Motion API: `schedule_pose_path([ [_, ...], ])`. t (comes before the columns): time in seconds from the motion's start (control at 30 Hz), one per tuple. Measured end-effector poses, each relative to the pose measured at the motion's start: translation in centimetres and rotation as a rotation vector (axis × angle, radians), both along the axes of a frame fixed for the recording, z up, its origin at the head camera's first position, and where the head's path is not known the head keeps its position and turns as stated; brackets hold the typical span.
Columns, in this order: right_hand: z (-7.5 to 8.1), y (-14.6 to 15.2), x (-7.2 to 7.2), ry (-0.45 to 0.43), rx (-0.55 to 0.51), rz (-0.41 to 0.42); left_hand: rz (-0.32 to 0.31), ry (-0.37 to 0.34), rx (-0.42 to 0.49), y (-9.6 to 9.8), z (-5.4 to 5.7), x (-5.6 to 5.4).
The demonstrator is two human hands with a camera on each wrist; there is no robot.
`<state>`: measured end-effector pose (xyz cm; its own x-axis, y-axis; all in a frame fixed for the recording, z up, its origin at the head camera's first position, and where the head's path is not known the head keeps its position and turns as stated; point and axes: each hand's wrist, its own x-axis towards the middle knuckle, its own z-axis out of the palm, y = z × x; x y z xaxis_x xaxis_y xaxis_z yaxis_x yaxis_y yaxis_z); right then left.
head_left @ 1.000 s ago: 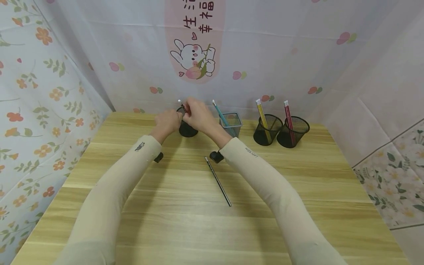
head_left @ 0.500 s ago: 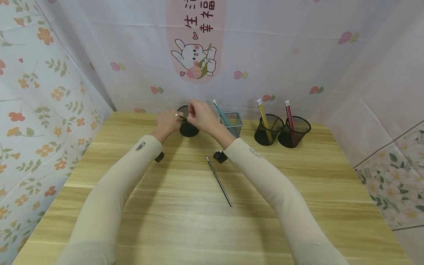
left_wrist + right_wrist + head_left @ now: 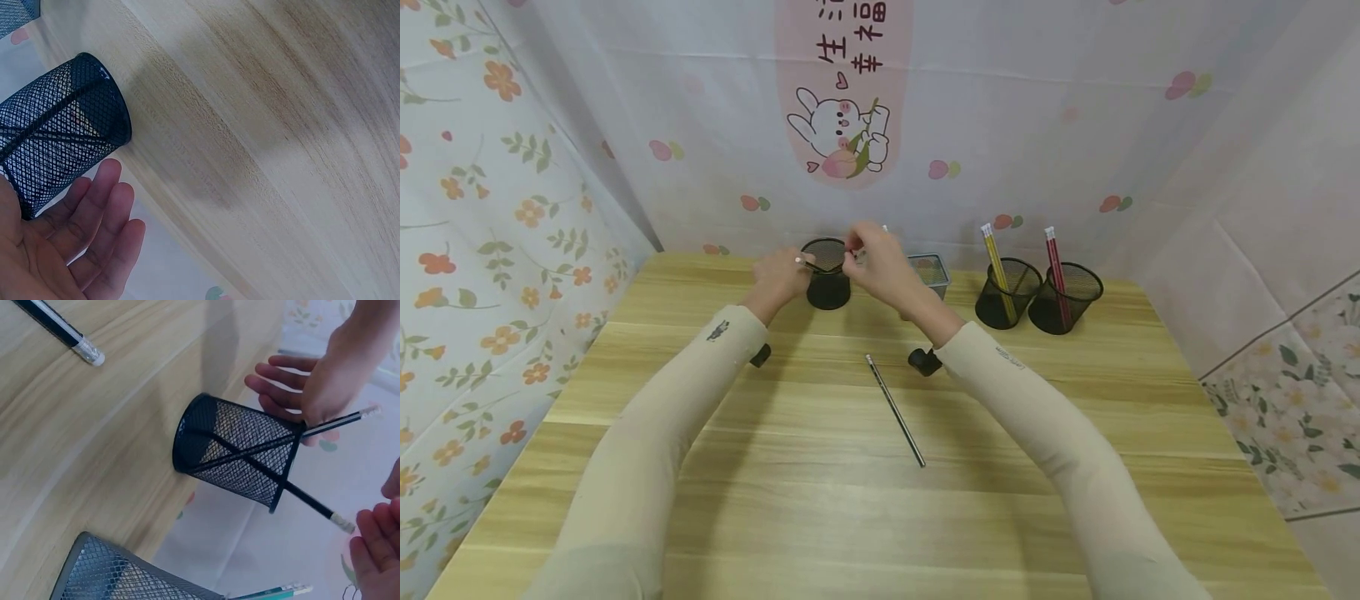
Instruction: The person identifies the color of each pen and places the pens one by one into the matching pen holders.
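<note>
At the table's back, a round black mesh pencil cup [image 3: 828,292] stands upright. My left hand [image 3: 781,273] holds it at the rim, thumb over the edge and fingers along the outside [image 3: 94,219]. Two black pencils cross inside the cup: one pencil [image 3: 334,425] leans towards my left hand, the other pencil [image 3: 315,506] towards my right. My right hand [image 3: 880,262] is beside the rim with thumb and fingers parted, fingertips right by that second pencil's eraser end. Another black pencil [image 3: 895,410] lies on the table in front of the cups.
Right of my right hand, a grey square mesh holder [image 3: 929,268] has teal pencils [image 3: 269,592]. Farther right stand two more black mesh cups, one with yellow pencils [image 3: 997,262], one with red pencils [image 3: 1056,271]. A patterned cloth [image 3: 970,108] hangs behind the table [image 3: 805,500].
One pencil has tipped over to lean on the cup's left rim. My right hand has let go and drawn away to the right; my left hand has stayed at the cup.
</note>
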<state>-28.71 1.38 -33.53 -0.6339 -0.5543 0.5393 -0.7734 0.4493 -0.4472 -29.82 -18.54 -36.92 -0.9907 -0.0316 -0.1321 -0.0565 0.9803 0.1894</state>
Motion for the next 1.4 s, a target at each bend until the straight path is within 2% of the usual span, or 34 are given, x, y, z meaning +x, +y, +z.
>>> schedule_pose_path([
  [0.17,0.1,0.8,0.1,0.078,-0.081,0.035,0.026,0.001,0.023,0.1,0.0,0.1],
  [0.37,0.1,1.6,0.6,0.132,-0.136,0.083,-0.003,-0.001,-0.002,0.1,0.2,0.3],
  [0.57,-0.7,2.4,1.0,0.137,-0.170,0.122,-0.029,-0.012,-0.027,0.0,0.2,0.4],
  [0.8,-1.4,3.9,2.1,0.146,-0.170,0.098,-0.037,0.009,-0.030,-0.1,0.0,0.3],
  [0.87,-1.7,4.4,2.4,0.131,-0.165,0.098,-0.016,0.007,-0.012,0.0,0.0,0.3],
  [1.0,-2.4,5.4,3.0,0.080,-0.133,0.096,-0.018,0.002,-0.023,0.1,0.2,0.4],
  [1.17,-3.3,6.6,3.8,-0.047,-0.062,0.068,-0.025,-0.006,-0.034,0.2,0.3,0.3],
  [1.4,-4.6,7.3,4.4,-0.201,0.056,0.006,-0.065,-0.023,-0.074,0.2,0.3,0.3],
])
